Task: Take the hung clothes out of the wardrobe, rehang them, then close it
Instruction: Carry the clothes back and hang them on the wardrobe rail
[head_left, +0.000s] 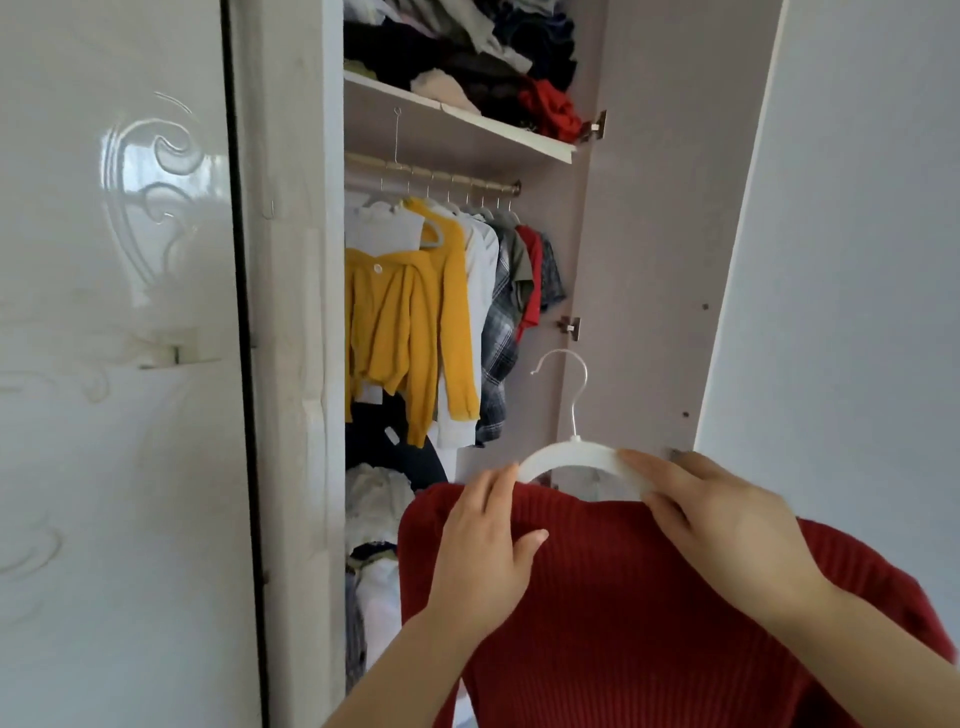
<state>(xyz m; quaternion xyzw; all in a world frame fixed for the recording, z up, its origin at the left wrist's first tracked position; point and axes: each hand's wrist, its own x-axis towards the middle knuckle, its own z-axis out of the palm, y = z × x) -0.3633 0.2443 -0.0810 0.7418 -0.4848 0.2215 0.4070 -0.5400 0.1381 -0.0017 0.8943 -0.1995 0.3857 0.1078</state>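
Note:
A red ribbed sweater (623, 597) hangs on a white plastic hanger (571, 457) with a metal hook, held up in front of the open wardrobe. My left hand (483, 540) grips the sweater's left shoulder, thumb on the front. My right hand (722, 514) pinches the hanger's right arm and the sweater's collar. Inside, the rail (431, 174) carries several hung clothes: a yellow cardigan (410, 322), white shirts, a plaid shirt (498, 332) and a red top.
A shelf (467, 117) above the rail holds a messy pile of clothes. More clothes lie heaped at the wardrobe bottom (374, 509). A glossy white door (114, 364) stands shut on the left; the open door (660, 234) is on the right.

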